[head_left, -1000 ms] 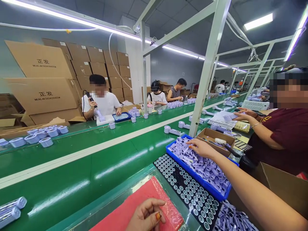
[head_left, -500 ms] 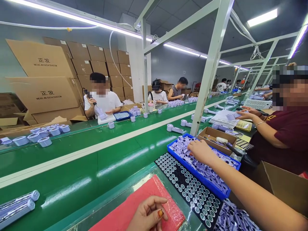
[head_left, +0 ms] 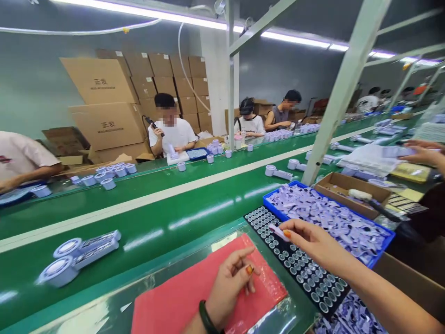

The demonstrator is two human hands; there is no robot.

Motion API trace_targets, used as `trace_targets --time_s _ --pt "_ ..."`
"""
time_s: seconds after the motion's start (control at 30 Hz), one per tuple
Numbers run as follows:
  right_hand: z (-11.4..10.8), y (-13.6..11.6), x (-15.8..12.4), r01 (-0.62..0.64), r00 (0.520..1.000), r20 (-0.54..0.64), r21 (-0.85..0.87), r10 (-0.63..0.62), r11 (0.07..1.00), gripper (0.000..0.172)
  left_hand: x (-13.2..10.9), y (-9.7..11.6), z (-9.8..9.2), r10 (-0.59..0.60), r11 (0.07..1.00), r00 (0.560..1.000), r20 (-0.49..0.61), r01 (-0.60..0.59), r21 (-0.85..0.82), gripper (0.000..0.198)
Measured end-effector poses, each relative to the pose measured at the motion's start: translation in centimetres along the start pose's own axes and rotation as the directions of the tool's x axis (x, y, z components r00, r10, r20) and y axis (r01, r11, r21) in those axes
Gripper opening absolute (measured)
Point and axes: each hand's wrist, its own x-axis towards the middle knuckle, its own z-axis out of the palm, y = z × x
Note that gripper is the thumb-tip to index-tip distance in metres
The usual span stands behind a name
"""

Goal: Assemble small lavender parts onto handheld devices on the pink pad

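Note:
My right hand [head_left: 314, 241] hovers over a black sheet of small round stickers [head_left: 299, 269] and pinches a small lilac plastic piece [head_left: 278, 231] between thumb and fingers. Behind it stands a blue tray [head_left: 380, 250] heaped with several such lilac pieces [head_left: 330, 218]. My left hand [head_left: 231, 280] rests on a red foam mat [head_left: 181, 301], fingers loosely curled with the index stretched out, and nothing shows in it. A black band circles that wrist.
A green conveyor belt [head_left: 156, 218] carries two lilac handled devices [head_left: 79, 253] at left and others [head_left: 280, 172] farther along. A cardboard box [head_left: 351, 192] with a tool sits behind the tray. Several people work across the belt and at right. A white frame post [head_left: 342, 88] rises nearby.
My right hand has drawn back from the blue tray with a lilac piece in its fingers, now over the sticker sheet. The view swung left and down; the devices on the belt travelled rightward.

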Motion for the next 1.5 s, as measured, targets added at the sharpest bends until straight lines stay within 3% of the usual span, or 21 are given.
trace_targets --time_s 0.07,0.23,0.5,0.73,1.03,1.33,1.5 --pt "2.8 -1.9 -1.6 -0.034 0.998 0.067 0.225 0.02 0.974 0.035 -0.2 0.7 0.7 0.067 0.997 0.998 -0.012 -0.067 -0.03 0.058" --pt "6.8 -4.2 -3.4 -0.089 0.984 0.176 0.404 0.018 0.91 0.03 -0.7 1.0 0.8 0.07 0.994 0.996 -0.059 -0.075 -0.08 0.039" --pt "7.7 -3.7 -3.4 -0.088 0.987 0.157 0.477 0.014 0.874 0.038 -0.8 0.4 0.7 0.028 0.984 0.996 -0.08 -0.042 -0.175 0.037" --pt "8.1 -3.5 -4.0 -0.069 0.992 0.123 0.531 0.005 0.844 0.027 -0.8 0.8 0.7 0.06 0.982 0.996 -0.066 -0.071 -0.176 0.03" --pt "8.7 -3.1 -4.7 0.078 0.997 -0.013 0.318 -0.078 0.945 0.017 -1.0 0.7 0.6 0.083 0.976 0.996 -0.041 -0.09 -0.199 0.025" --pt "9.4 -3.4 -4.6 0.168 0.978 -0.153 0.157 -0.144 0.973 0.014 -1.1 0.5 0.6 0.071 0.99 0.996 -0.045 -0.075 -0.117 0.032" --pt "10.0 -4.2 -4.9 0.175 0.974 -0.16 0.076 -0.161 0.982 0.016 -1.2 0.1 0.7 0.057 0.994 0.995 -0.077 -0.064 -0.093 0.033"
